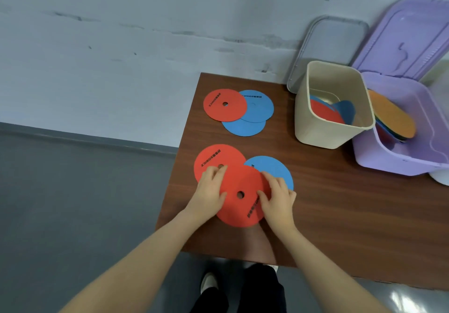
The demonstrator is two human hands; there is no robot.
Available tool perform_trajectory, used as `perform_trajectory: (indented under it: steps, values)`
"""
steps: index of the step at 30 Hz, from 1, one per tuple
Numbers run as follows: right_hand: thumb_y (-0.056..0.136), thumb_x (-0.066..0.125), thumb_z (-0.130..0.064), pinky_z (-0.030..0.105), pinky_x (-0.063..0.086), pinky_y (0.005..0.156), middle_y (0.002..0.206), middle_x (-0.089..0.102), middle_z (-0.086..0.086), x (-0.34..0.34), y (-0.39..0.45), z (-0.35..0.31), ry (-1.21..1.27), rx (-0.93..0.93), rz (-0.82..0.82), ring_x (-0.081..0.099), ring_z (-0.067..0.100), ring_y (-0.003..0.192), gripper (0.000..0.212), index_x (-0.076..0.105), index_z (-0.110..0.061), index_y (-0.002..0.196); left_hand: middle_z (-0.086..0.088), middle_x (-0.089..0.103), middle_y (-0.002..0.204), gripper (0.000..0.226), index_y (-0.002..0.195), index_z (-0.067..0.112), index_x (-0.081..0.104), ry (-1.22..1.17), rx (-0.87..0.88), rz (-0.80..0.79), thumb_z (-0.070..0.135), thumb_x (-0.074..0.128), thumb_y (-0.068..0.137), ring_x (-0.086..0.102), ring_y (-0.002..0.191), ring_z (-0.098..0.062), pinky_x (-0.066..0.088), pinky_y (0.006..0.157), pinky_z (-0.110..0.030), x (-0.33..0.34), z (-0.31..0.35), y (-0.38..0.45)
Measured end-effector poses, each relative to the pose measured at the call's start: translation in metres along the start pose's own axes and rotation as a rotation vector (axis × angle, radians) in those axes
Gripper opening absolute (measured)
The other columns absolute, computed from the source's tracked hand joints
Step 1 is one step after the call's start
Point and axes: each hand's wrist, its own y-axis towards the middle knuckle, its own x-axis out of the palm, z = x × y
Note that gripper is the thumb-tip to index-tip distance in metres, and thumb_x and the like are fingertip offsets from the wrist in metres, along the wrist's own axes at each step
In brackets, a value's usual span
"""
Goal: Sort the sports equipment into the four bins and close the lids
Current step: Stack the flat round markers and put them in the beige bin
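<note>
Both hands rest on flat discs near the front edge of the brown wooden surface. The left hand lies with its fingers spread and fairly straight across the seam where two red discs overlap, fingertips close to the centre hole of the far red disc and the thumb on the near red disc. The right hand sits on the opposite edge of that near red disc, its fingers bent and its thumb pressed toward the disc's centre hole, seeming to pinch the rim, though whether the fingers go under the edge cannot be told. Just beyond the right hand's knuckles a blue disc lies flat, partly tucked beneath the near red disc. Farther out from both hands is a second cluster: a small red disc overlapping two blue discs, all flat on the surface. Beyond and to the right of the right hand stands a beige bin, open, with red and blue discs inside. Touching it on the side farther from the hands is a purple bin, its purple lid raised against the wall, holding a tilted stack topped by an orange disc. A clear grey lid leans on the wall behind the beige bin.
</note>
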Motion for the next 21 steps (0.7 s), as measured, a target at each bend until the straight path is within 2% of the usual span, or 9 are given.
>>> perform_trajectory:
  steps: [2,4,8,11,18,21]
  values:
    - [0.084,0.060,-0.010,0.031,0.025,0.087,0.114,0.052,0.001,-0.009,0.014,0.008,0.027,0.053,0.033,0.049,0.019,0.108,0.046,0.051,-0.020,0.128,-0.012,0.035,0.130,0.070,0.145,0.009,0.026,-0.003,0.014,-0.003,0.005,0.059,0.083,0.036,0.123,-0.024,0.028,0.108,-0.032,0.003,0.013,0.020]
    - [0.085,0.060,-0.009,0.037,0.029,0.091,0.115,0.051,0.007,-0.016,0.027,0.020,0.030,0.150,0.064,0.049,0.026,0.109,0.045,0.050,-0.015,0.129,-0.013,0.028,0.141,0.069,0.146,0.012,0.023,0.054,-0.018,-0.003,0.013,0.058,0.087,0.028,0.131,-0.027,0.023,0.111,-0.038,0.005,0.024,0.036]
    - [0.086,0.063,-0.026,0.047,0.030,0.094,0.128,0.043,0.019,-0.018,0.031,0.043,-0.168,0.417,0.094,0.041,0.040,0.111,0.052,0.047,-0.006,0.131,-0.018,0.009,0.153,0.076,0.147,0.011,0.015,0.237,-0.359,0.084,0.037,0.055,0.089,0.011,0.140,-0.034,0.015,0.111,-0.046,0.005,0.017,0.049]
    - [0.087,0.061,-0.029,0.048,0.032,0.091,0.129,0.041,0.021,-0.007,0.023,0.043,-0.189,0.454,0.132,0.041,0.041,0.107,0.053,0.047,-0.004,0.132,-0.020,0.007,0.153,0.082,0.147,0.009,0.010,0.210,-0.530,0.071,0.045,0.054,0.088,0.007,0.140,-0.035,0.013,0.112,-0.047,0.005,0.002,0.044]
    - [0.088,0.060,-0.031,0.046,0.029,0.098,0.137,0.034,0.015,0.011,0.032,0.008,-0.017,0.644,0.183,0.035,0.039,0.115,0.059,0.037,-0.009,0.138,-0.016,0.019,0.148,0.076,0.147,0.014,0.017,0.058,-0.479,0.053,0.041,0.057,0.087,0.019,0.133,-0.033,0.021,0.108,-0.042,0.023,0.024,0.040]
    - [0.086,0.063,-0.030,0.044,0.028,0.099,0.135,0.035,0.014,0.012,0.038,0.006,0.039,0.629,0.157,0.036,0.037,0.115,0.059,0.039,-0.011,0.137,-0.013,0.027,0.141,0.074,0.146,0.015,0.019,0.056,-0.428,0.022,0.039,0.057,0.087,0.028,0.125,-0.032,0.026,0.105,-0.038,0.031,0.031,0.035]
